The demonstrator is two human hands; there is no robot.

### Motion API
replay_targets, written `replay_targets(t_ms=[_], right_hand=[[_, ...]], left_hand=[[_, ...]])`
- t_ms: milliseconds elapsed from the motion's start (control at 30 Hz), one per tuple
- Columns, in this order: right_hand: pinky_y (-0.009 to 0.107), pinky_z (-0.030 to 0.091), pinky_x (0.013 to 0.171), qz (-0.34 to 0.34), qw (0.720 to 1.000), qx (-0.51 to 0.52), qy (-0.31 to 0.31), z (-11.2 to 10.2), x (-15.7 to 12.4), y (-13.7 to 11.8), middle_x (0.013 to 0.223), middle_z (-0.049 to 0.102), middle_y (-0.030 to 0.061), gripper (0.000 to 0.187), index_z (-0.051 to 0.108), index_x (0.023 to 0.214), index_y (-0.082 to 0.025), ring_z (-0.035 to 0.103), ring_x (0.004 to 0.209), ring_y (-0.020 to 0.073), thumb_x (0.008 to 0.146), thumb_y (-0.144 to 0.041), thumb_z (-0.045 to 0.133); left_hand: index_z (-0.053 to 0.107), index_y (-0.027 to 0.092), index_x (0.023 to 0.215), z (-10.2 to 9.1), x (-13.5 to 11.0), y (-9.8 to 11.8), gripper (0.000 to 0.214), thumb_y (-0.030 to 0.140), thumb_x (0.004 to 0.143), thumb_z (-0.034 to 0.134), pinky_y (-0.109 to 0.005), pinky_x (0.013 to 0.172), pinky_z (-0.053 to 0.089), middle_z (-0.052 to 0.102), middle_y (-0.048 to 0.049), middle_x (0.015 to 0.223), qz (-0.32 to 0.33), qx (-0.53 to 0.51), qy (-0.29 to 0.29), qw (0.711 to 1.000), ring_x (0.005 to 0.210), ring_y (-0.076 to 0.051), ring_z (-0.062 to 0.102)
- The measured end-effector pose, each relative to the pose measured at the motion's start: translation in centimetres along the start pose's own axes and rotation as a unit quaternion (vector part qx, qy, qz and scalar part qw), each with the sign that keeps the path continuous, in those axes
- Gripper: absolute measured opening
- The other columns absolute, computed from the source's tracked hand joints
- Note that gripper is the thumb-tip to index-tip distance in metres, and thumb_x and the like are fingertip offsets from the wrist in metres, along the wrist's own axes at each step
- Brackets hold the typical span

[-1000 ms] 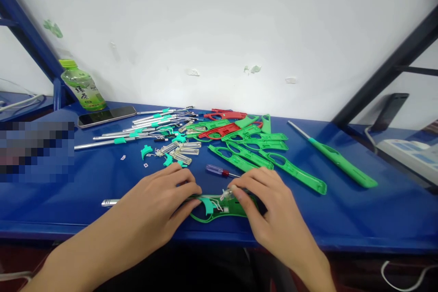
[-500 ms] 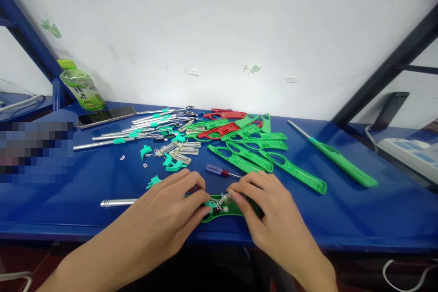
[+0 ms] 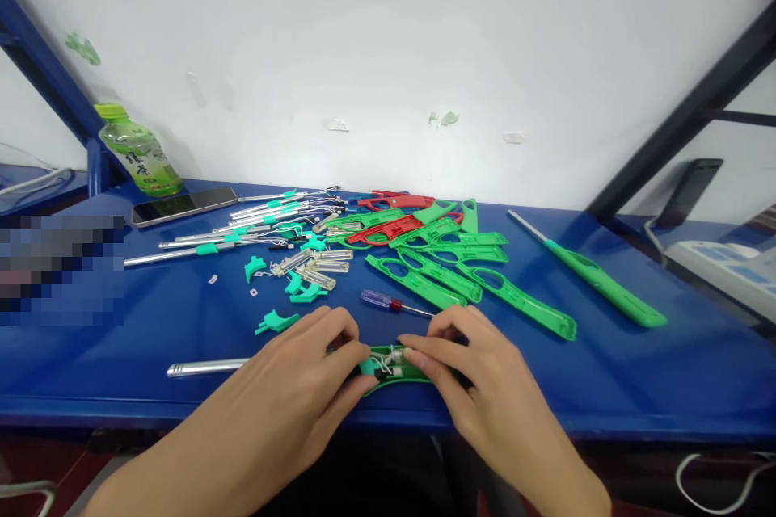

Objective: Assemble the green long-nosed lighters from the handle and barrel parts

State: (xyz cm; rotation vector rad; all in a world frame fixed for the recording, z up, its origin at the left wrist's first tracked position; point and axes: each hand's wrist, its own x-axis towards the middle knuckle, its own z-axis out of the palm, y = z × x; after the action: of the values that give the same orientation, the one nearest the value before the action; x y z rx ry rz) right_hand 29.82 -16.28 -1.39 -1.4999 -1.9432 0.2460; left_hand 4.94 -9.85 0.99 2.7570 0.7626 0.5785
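Observation:
Near the table's front edge lies a green lighter casing half (image 3: 388,388), its open side up. From its left end a silver metal tube (image 3: 206,367) sticks out past my left wrist. My left hand (image 3: 309,371) is closed on the casing, thumb and fingertips at the teal trigger (image 3: 367,367). My right hand (image 3: 476,376) pinches a clear fuel tank (image 3: 397,355) inside the casing; its fingers hide most of the tank. White wires (image 3: 381,359) and a black igniter (image 3: 388,372) with a white end show between my hands.
Behind my hands lie a purple-handled screwdriver (image 3: 379,300), green casing halves (image 3: 521,303), red casings (image 3: 397,200), clear fuel tanks (image 3: 318,275), teal triggers (image 3: 277,321) and metal tubes with wires (image 3: 206,249). An assembled green lighter (image 3: 606,287) is at right; a phone (image 3: 182,207) and bottle (image 3: 139,153) at left.
The fuel tank, tilted up before, now sits lower in the casing under my right fingertips. The metal tube's tip has shifted slightly left and down. My left hand keeps its grip.

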Motion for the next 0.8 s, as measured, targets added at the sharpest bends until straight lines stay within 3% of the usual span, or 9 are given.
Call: replay_targets(t_ms=[300,500,667,800], right_hand=[[0.041,0.053,0.08,-0.007,1.0,0.008,-0.015,-0.11,0.07,0.43,0.106,0.063,0.0048,0.03,0.083,0.132,-0.037,0.062,0.096,0.0246,0.116,-0.032,0.059],[0.038,0.052,0.077,0.007,1.0,0.011,-0.01,-0.07,0.24,0.26,0.096,0.059,0.0028,0.025,0.084,0.125,-0.035,0.063,0.091,0.0231,0.114,-0.03,0.063],[0.038,0.053,0.081,0.011,1.0,0.027,-0.011,-0.1,0.29,0.08,0.099,0.065,0.0015,0.014,0.079,0.113,-0.031,0.065,0.096,0.0232,0.112,-0.025,0.066],[0.037,0.052,0.081,0.016,0.999,0.035,-0.013,-0.28,0.33,0.1,0.101,0.067,0.0002,0.013,0.076,0.108,-0.031,0.065,0.096,0.0224,0.111,-0.023,0.067]], left_hand=[[0.068,0.021,0.104,0.07,0.18,0.21,0.021,0.019,0.115,0.05,-0.042,0.087,0.058,0.066,-0.0067,0.108,-0.008,0.063,-0.042,0.997,0.097,-0.027,0.066],[0.066,0.022,0.112,0.36,0.23,0.47,0.019,0.017,0.114,0.048,-0.045,0.084,0.06,0.07,-0.0063,0.108,0.013,0.103,-0.015,0.995,0.095,-0.028,0.067],[0.066,0.021,0.103,0.54,0.28,0.68,0.023,0.019,0.115,0.047,-0.047,0.081,0.059,0.07,-0.0062,0.1,0.005,0.115,0.036,0.993,0.085,-0.027,0.068],[0.068,0.02,0.105,0.78,0.32,0.84,0.024,0.019,0.115,0.046,-0.049,0.083,0.058,0.071,-0.0061,0.099,0.001,0.103,0.045,0.994,0.088,-0.029,0.069]])
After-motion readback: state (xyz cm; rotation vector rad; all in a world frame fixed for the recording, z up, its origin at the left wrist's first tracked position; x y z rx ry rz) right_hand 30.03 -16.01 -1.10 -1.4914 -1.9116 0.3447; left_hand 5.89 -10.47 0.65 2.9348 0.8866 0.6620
